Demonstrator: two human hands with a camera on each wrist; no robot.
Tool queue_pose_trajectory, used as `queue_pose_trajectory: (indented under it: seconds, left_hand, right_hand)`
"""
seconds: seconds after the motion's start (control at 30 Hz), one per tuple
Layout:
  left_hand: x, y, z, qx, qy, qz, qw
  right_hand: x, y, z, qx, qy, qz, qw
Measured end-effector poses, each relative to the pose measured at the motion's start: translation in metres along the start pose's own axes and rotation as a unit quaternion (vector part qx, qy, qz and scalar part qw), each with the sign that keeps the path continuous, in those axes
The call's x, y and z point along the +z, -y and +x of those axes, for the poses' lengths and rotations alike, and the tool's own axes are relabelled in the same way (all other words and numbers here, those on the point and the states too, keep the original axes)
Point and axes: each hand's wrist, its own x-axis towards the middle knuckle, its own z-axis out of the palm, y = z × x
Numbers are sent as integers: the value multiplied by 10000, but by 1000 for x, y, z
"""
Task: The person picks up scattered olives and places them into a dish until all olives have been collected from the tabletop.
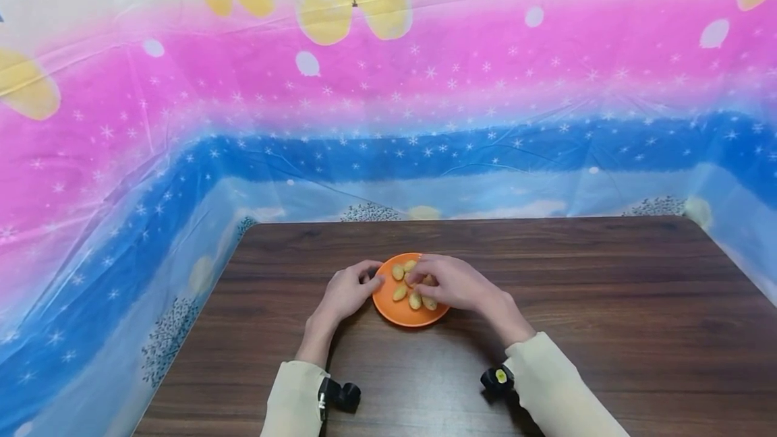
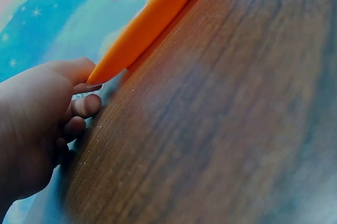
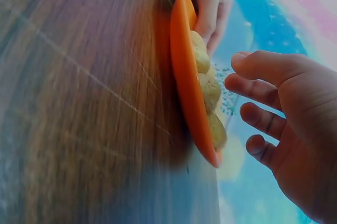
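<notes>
An orange plate (image 1: pixel 403 319) lies on the table with several small, yellowish oval pieces (image 1: pixel 415 300) on it, resembling little potatoes. At its left rim, my left hand (image 1: pixel 347 292) holds the edge. The left wrist view puts that thumb (image 2: pixel 79 69) on the rim, with the other fingers curled below. Over the plate's right side hovers my right hand (image 1: pixel 454 282). From the right wrist, its fingers (image 3: pixel 263 121) look loosely bent and apart from the pieces (image 3: pixel 210 91), holding nothing. Part of the plate and some pieces are hidden beneath this hand in the head view.
The dark wood-grain table (image 1: pixel 583 302) extends around the plate on all sides. Behind and to the left hangs a pink and blue printed cloth (image 1: pixel 364 100). Black wrist cameras sit at both sleeves, the left camera (image 1: pixel 340 395) and the right camera (image 1: pixel 496 379).
</notes>
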Motion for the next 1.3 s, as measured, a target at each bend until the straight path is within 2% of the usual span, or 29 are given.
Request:
queue_pose_trajectory:
  seconds: [0.37, 0.83, 1.3]
  left_hand:
    - [0, 0, 1, -30, -6, -9, 10000]
    - [-1, -1, 1, -68, -1, -40, 10000]
    - [0, 1, 1, 7, 12, -29, 10000]
  right_hand:
    - [-10, -10, -21, 151, -320, -156, 9993]
    - [-24, -27, -44, 654, -489, -70, 9966]
    - [-34, -50, -68, 929, -690, -395, 9925]
